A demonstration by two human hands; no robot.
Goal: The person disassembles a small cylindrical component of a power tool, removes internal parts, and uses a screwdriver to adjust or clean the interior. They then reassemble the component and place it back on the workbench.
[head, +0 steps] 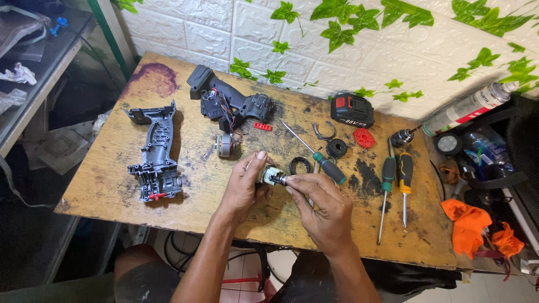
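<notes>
The left hand (245, 182) is closed around a small pale gear unit (271, 175), holding it just above the wooden board (106, 185). The right hand (320, 205) pinches its dark front end, apparently to steady it. An empty casing half (157, 154) and screwdrivers (396, 177) lie apart, within reach.

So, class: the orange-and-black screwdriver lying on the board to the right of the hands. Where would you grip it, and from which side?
Grip the orange-and-black screwdriver by its thick handle, the end farther from the person, probably coming from above or the right. It lies flat on the board, and the green screwdriver sits close along its left, so that side is crowded. The thin shaft offers little hold.
</notes>
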